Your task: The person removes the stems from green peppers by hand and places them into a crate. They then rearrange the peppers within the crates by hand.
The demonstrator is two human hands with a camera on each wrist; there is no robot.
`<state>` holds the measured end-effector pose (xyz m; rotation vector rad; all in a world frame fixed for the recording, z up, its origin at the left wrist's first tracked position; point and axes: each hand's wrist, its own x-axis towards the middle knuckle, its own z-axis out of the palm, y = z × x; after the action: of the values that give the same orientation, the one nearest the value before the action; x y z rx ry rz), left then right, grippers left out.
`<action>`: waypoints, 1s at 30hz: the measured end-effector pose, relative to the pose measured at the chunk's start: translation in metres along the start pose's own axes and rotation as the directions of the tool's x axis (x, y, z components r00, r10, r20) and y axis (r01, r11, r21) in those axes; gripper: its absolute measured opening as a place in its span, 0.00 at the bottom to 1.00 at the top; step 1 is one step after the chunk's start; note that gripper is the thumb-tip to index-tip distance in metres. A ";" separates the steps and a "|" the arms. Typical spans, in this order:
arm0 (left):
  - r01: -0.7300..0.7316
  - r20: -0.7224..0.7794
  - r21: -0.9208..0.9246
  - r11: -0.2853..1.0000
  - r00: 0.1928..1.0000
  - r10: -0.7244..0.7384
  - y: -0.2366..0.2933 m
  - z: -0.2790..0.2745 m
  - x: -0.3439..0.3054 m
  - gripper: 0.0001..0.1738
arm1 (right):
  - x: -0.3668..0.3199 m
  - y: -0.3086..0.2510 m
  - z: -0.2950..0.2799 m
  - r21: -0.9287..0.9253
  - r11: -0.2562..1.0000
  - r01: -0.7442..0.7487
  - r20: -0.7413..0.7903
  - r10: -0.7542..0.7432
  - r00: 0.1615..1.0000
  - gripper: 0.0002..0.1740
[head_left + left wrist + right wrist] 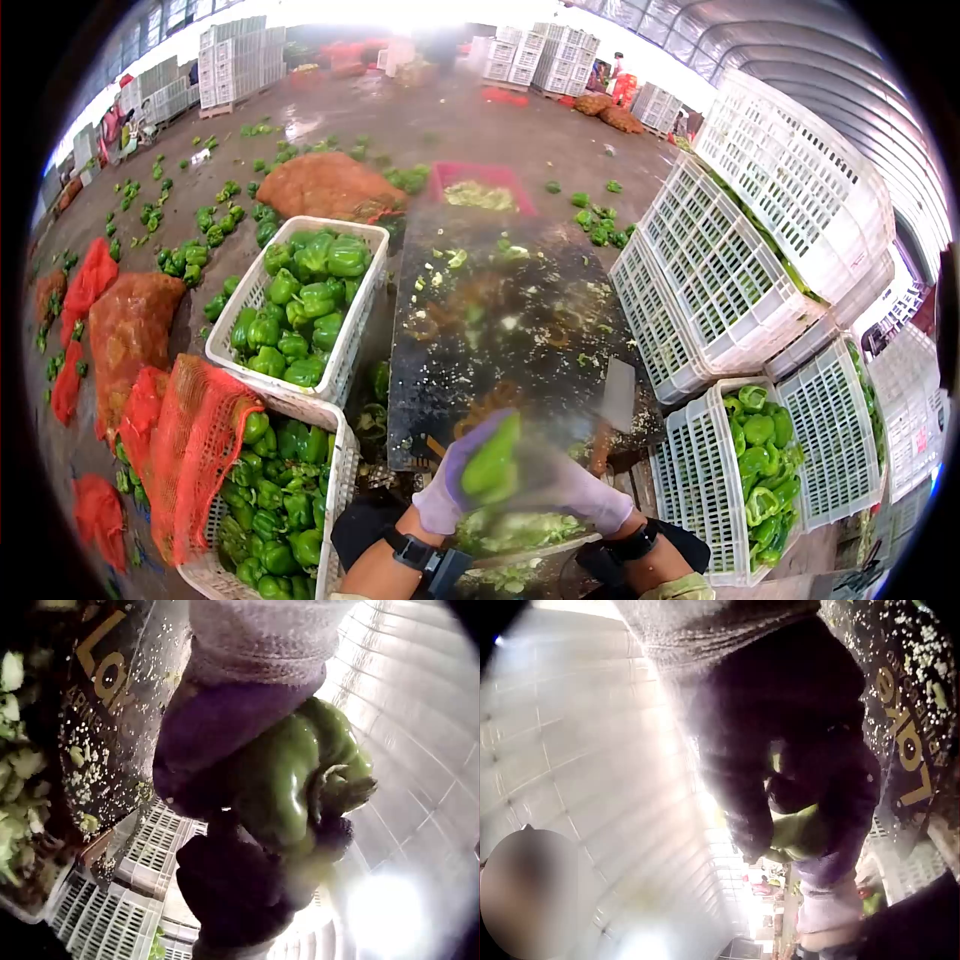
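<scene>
A whole green bell pepper point(493, 465) is held over the near edge of a scrap-strewn black board point(440, 370). My left hand point(455, 480), in a purple-and-white glove, grips its side. In the left wrist view, the stem of the bell pepper point(277, 776) points to the right. My right hand point(590, 492), gloved too and blurred in the head view, is at the pepper's other side. Its fingers curl against the pepper point(802, 832) in the right wrist view and hide much of it. Pale green scraps point(515, 535) lie in a container below my hands.
A cleaver point(618, 390) lies on the board's right side. White crates of peppers point(215, 345) stand at left, with red netting point(190, 450) over the nearer one. Stacked white crates point(700, 260) rise at right. Beyond the board sit a pink crate point(530, 200) and an orange sack point(325, 185).
</scene>
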<state>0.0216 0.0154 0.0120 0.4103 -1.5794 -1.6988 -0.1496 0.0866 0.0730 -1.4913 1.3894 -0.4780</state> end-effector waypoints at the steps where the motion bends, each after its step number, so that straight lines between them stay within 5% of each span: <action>1: -0.056 0.016 0.097 0.994 0.998 0.055 0.001 0.001 0.001 0.47 | -0.002 -0.004 -0.002 -0.014 1.000 -0.026 0.019 0.026 0.999 0.46; 5: -0.040 0.051 -0.087 0.995 0.998 0.045 0.008 0.005 -0.003 0.45 | -0.014 -0.084 -0.013 -0.032 0.977 -0.211 0.123 0.213 0.969 0.42; 6: -0.032 0.050 -0.122 0.992 0.998 0.038 0.007 0.005 -0.003 0.42 | -0.011 -0.063 -0.003 -0.060 0.994 -0.089 0.058 0.092 0.994 0.39; 9: 0.016 0.035 -0.221 0.975 0.999 -0.008 0.009 0.009 -0.001 0.37 | -0.015 -0.068 -0.011 -0.006 0.995 -0.098 0.149 0.098 0.984 0.38; 10: -0.047 0.086 -0.247 0.968 0.994 0.071 0.020 0.006 -0.002 0.40 | -0.010 -0.076 -0.010 -0.235 0.963 -0.129 0.146 0.167 0.975 0.38; 11: -0.086 0.091 -0.166 0.982 0.991 0.102 0.022 0.003 -0.003 0.40 | -0.018 -0.075 -0.013 -0.115 0.992 0.042 0.056 -0.036 0.998 0.39; 12: -0.132 0.083 -0.062 0.989 0.987 0.137 0.024 0.002 -0.002 0.39 | -0.017 -0.066 -0.005 -0.104 0.994 -0.009 -0.010 0.008 1.000 0.39; 13: -0.140 0.067 -0.014 0.990 0.988 0.140 0.024 0.002 -0.001 0.39 | -0.017 -0.068 0.002 -0.058 0.971 -0.234 -0.074 0.229 0.971 0.39; 14: -0.120 0.045 -0.011 0.993 0.992 0.120 0.021 0.002 0.001 0.38 | -0.019 -0.042 0.015 0.275 0.961 0.022 -0.185 0.031 0.982 0.36; 15: 0.002 0.025 -0.185 0.983 1.000 0.003 0.016 0.005 -0.001 0.37 | -0.017 -0.038 0.020 0.522 0.851 0.067 -0.174 0.029 0.984 0.35; 16: 0.108 0.004 -0.360 0.927 0.993 -0.115 0.011 0.008 -0.003 0.36 | -0.016 -0.034 0.023 0.557 0.826 0.084 -0.210 0.042 0.977 0.34; 19: 0.151 -0.030 -0.441 0.885 0.983 -0.182 -0.013 0.009 -0.003 0.35 | -0.017 -0.031 0.030 0.600 0.797 0.067 -0.330 0.170 0.928 0.33; 22: 0.293 0.019 -0.685 0.667 0.923 -0.385 -0.022 0.007 0.008 0.38 | -0.012 -0.027 0.035 0.584 0.801 0.127 -0.433 0.176 0.884 0.30; 24: 0.193 -0.059 -0.333 0.923 0.973 -0.225 -0.015 0.008 0.003 0.40 | -0.010 -0.030 0.039 0.539 0.832 0.128 -0.482 0.180 0.858 0.29; 26: 0.101 -0.102 -0.062 0.993 0.989 -0.107 -0.007 0.006 0.000 0.41 | -0.008 -0.033 0.038 0.537 0.839 0.087 -0.485 0.223 0.846 0.29; 30: 0.122 -0.130 -0.136 0.983 0.982 -0.140 -0.006 0.009 -0.001 0.39 | -0.010 -0.024 0.036 0.508 0.861 0.025 -0.482 0.260 0.836 0.30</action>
<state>0.0146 0.0218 0.0078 0.5665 -1.3610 -1.8181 -0.1101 0.1060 0.0812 -0.8563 1.6131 -1.1497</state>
